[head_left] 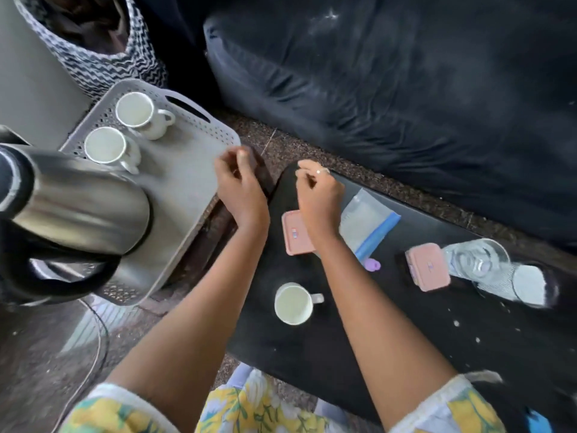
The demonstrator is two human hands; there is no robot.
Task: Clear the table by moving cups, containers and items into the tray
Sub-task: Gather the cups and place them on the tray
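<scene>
Floral sleeves (pixel 125 410) are seen nearest; left hand (pixel 240 185) and right hand (pixel 318 192) are held empty, fingers loosely curled, between tray (pixel 184 170) and desk (pixel 343 339).

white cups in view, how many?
3. Two stand in the tray: far cup and near cup. The third cup is on the black table. None appear hidden.
</scene>
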